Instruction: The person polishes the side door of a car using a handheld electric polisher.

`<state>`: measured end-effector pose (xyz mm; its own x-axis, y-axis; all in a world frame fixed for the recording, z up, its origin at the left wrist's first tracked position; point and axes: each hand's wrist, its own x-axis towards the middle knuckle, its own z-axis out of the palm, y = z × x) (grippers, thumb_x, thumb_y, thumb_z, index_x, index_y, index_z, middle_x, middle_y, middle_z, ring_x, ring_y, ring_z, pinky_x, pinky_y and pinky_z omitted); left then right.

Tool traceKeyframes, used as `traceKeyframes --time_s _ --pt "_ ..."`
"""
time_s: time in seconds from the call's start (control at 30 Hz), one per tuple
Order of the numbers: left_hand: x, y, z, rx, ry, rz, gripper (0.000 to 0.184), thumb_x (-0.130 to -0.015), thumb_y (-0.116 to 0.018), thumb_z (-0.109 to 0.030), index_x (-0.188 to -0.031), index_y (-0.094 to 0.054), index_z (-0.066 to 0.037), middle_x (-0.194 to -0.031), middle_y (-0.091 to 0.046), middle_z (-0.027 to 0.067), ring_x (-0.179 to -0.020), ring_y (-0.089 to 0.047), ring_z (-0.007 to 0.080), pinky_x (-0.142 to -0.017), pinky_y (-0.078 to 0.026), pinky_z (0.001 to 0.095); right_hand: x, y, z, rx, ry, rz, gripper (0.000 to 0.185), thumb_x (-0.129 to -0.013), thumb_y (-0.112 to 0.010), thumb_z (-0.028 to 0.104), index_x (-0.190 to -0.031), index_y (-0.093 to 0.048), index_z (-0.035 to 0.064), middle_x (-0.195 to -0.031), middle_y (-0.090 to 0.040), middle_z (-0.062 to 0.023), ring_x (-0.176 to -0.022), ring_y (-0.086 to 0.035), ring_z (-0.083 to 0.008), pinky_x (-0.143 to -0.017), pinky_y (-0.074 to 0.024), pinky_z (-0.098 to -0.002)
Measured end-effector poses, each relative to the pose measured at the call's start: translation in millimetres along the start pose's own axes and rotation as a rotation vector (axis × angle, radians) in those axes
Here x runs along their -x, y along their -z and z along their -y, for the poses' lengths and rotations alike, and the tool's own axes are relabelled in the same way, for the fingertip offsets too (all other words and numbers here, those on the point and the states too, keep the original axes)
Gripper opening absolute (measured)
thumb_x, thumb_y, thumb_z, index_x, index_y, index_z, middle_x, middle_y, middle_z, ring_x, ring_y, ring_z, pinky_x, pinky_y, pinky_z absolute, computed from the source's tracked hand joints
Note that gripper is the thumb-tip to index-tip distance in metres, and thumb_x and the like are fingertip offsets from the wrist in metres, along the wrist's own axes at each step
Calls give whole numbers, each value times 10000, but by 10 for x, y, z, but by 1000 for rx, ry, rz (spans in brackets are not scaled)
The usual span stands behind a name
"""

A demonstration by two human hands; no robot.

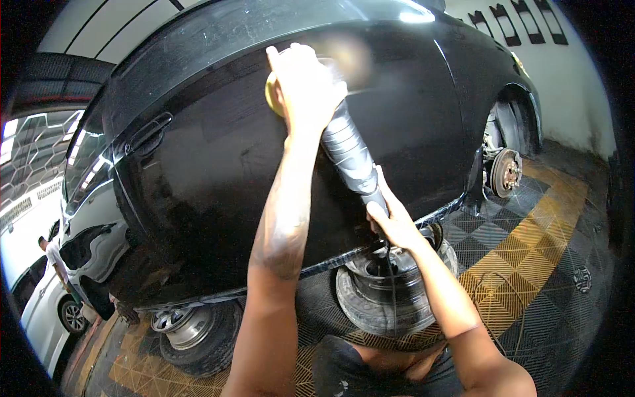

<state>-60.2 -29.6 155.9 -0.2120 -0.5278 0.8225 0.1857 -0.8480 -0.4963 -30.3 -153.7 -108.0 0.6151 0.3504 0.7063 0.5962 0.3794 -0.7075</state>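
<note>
Polisher rests against a black car door. The left grip is wrapped over its top end; the right grip clasps its bottom end.

You are in a car workshop. Before you, a black car shows a bare brake disc, and loose wheels lie on the patterned floor.

No text, label, brand, number or sign was found legible on the car, the tool, the wheels or elsewhere in view.
</note>
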Motion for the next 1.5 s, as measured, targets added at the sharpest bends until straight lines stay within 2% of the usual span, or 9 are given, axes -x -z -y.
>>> traceKeyframes --time_s 0.07,0.33,0.53,0.67,0.73,1.1,1.2,1.37,1.5 --pt "-88 -146 -226 -161 -33 100 739 -755 -760 -515 -1242 -594 16 -1246 -636 183 -1248 -572 336 -1227 -216 583 -1 161 8 -2 9 -36 856 -1010 -615 210 -1660 -59 248 -874 -596 -25 -660 -526 -89 -625 -492 -266" --pt "-124 -599 -586 164 54 23 871 -715 -786 -481 -1365 -530 40 -1336 -597 227 -1327 -504 370 -1259 -139 581 35 438 -80 -65 60 -79 871 -1037 -582 263 -1653 29 187 -798 -561 -36 -631 -528 -107 -586 -484 -270" --pt "-20 -289 -102 291 156 24 716 -743 -782 -409 -1271 -577 28 -1305 -611 226 -1272 -555 374 -1241 -221 560 -42 104 -3 -48 43 5 863 -1033 -584 242 -1656 12 210 -830 -573 -34 -618 -522 -104 -583 -486 -269" --pt "-33 128 300 -17 37 25 627 -766 -720 -423 -1152 -643 65 -1138 -645 221 -1188 -590 356 -1227 -187 603 -135 -306 71 -45 20 51 877 -1015 -614 229 -1658 -17 239 -862 -583 -26 -640 -529 -94 -595 -490 -262" --pt "37 188 581 91 116 101 621 -754 -779 -406 -1214 -619 -20 -1285 -617 190 -1295 -537 360 -1241 -197 574 -166 -502 104 -36 18 90 864 -1018 -619 238 -1658 -39 278 -882 -605 -17 -655 -528 -87 -621 -497 -268" --pt "427 767 1498 121 139 133 782 -701 -859 -335 -1357 -585 -9 -1431 -555 199 -1433 -385 421 -1246 -173 572 -332 -1289 69 93 153 194 832 -1033 -598 281 -1657 -47 271 -1292 -642 -137 -844 -587 -135 -833 -507 -304" --pt "462 751 1510 256 231 83 831 -683 -873 -324 -1387 -566 -5 -1470 -522 208 -1469 -315 427 -1255 -184 527 -300 -1303 106 50 5 263 831 -1037 -588 283 -1658 -38 254 -1197 -674 -137 -830 -595 -142 -825 -509 -308" --pt "396 553 1371 90 33 121 789 -723 -849 -344 -1377 -570 -4 -1446 -538 212 -1433 -382 420 -1244 -193 574 -236 -1136 49 52 84 164 817 -1041 -578 279 -1658 -44 294 -837 -649 -69 -690 -570 -127 -720 -511 -318" --pt "214 426 921 38 71 196 802 -747 -828 -376 -1401 -543 -9 -1437 -540 226 -1416 -410 410 -1245 -190 579 -178 -804 44 13 69 121 811 -1041 -578 277 -1655 -49 310 -771 -608 -31 -649 -554 -109 -662 -515 -303"
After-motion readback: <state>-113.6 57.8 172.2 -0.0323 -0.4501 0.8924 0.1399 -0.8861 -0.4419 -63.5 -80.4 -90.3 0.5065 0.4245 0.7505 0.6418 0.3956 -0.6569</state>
